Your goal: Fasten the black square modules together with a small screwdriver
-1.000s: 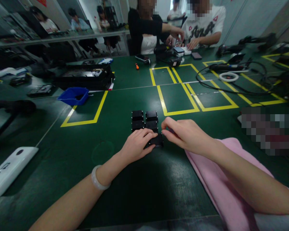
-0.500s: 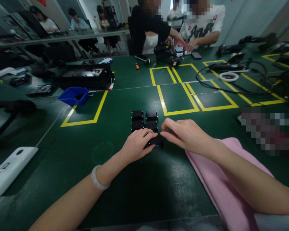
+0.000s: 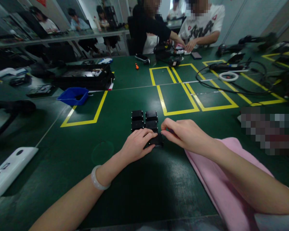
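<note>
Several small black box-shaped parts (image 3: 137, 115), with tiny bright points at their edges, stand in two columns on the green table. My left hand (image 3: 137, 142) rests over the near end of the columns, its thumb and fingers closed about the nearest black part (image 3: 156, 140). Just right of that part, my right hand (image 3: 183, 133) makes a pinch with thumb and forefinger. Its fingertips are at the part's upper right corner; anything between them is too small to make out.
A pink cloth (image 3: 207, 166) lies under my right forearm. To the left are a blue tray (image 3: 73, 96) and a white panel (image 3: 12, 170). Yellow tape (image 3: 181, 113) marks the table, and a black cable (image 3: 231, 91) coils at right. Two people work across the table.
My right fingertips have shifted very slightly beside the nearest black part. My left hand stays in place. Across the table, a co-worker's hands have moved a little.
</note>
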Available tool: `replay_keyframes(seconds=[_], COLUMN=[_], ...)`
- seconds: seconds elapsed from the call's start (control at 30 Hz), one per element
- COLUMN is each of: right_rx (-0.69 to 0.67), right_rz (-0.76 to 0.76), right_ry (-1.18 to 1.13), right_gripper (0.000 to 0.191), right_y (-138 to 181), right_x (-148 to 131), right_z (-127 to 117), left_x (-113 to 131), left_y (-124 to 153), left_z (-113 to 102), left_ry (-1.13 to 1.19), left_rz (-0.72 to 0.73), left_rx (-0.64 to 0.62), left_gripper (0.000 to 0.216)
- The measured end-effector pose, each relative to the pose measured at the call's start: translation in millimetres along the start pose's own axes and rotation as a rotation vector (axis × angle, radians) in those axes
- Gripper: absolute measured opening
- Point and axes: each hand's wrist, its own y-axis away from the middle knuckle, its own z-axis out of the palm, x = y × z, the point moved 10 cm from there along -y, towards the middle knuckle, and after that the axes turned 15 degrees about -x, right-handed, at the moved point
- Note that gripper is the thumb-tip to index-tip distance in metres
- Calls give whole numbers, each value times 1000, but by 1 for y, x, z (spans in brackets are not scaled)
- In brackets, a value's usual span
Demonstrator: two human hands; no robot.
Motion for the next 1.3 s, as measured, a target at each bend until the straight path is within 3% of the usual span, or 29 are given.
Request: replay_keyframes(seconds=[0.17,0.33,0.53,0.7,0.93,1.13,1.3], right_rx=[24,4,27,2,36,-3,18], right_rz=[-15,-7,-17,-14,-23,2,-13], right_ry=[-33,-9,-37,-18,-35,5,-23], right_gripper=[16,24,15,25,16,24,16], right_y=[2,1,2,1,2,1,2], right_x=[1,0,0,0,0,0,-1], right_z=[-1,0,-2,0,-2,1,-1], left_x=[0,-1,-1,0,-1,0,-1], left_y=[0,0,0,0,0,0,0], left_z=[0,0,1,0,1,0,1], left_ry=[2,2,12,11,15,1,12], left_rz=[2,-3,2,-1,7,5,2], left_rx=[8,9,-4,0,-6,2,-7], left_gripper=[34,34,34,32,34,33,34])
